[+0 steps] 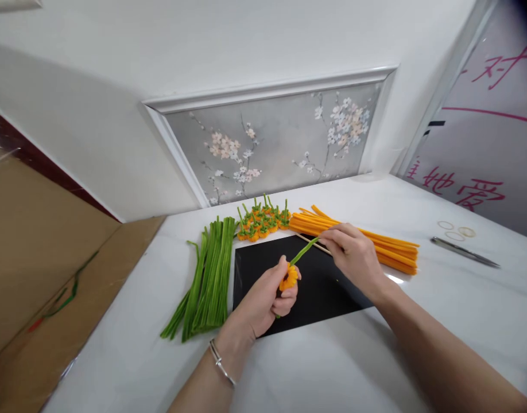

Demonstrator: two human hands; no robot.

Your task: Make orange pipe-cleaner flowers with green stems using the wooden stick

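- My left hand (270,295) is curled shut around an orange flower (290,279), over the black mat (324,292).
- My right hand (352,249) pinches the tip of the green stem (304,251) that sticks up by the flower.
- The mat lies on the white tabletop (332,373), with green fuzzy sticks (212,281) on its left and orange fuzzy sticks (395,252) past my right hand.
- Little flowers (261,221) (stems up!) sit behind the mat.
- A flower picture (281,143) is on the wall.
- Brown cardboard (39,223) is by the left edge.
- White tabletop shows between my arms and around the silver tool (465,252) at right.
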